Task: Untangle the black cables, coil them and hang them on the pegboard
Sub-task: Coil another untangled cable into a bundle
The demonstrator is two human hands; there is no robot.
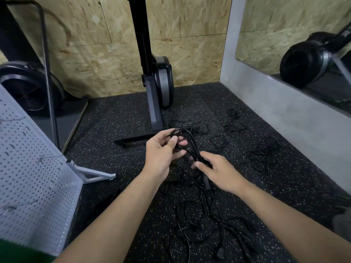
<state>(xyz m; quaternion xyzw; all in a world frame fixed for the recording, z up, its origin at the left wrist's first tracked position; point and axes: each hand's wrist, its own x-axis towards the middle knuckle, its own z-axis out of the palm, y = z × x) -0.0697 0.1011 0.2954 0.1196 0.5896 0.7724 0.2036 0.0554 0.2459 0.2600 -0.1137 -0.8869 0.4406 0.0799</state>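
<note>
Both hands are raised over the floor [117,118], a black speckled rubber mat, near its middle.

Left grip [161,152]: clenched on the upper bend of the looped cable [187,135], with the fingers curled through the loops and the thumb laid over the strands.

Right grip [218,169]: grasping the lower part of the same loops. The thumb and fingertips pinch the gathered strands just below the left grip.

The looped cable is thick and black, lifted clear of the floor between the two grips. Its loose run drops into the cable tangle [199,215] lying on the floor below the hands, toward the near edge. A plug end [220,253] lies at the near edge of that tangle.

Thinner black cables [264,154] lie apart from the tangle, toward the floor's right edge. More of them [235,118] lie nearer the far right corner.

The pegboard [28,168] is white and perforated and stands at the floor's left edge on a metal foot [91,173]. Small hooks show on its face. No cable is seen on it.

An upright exercise machine [157,76] stands at the floor's far edge against a chipboard wall [95,54]. A mirror [294,44] is on the right wall.
</note>
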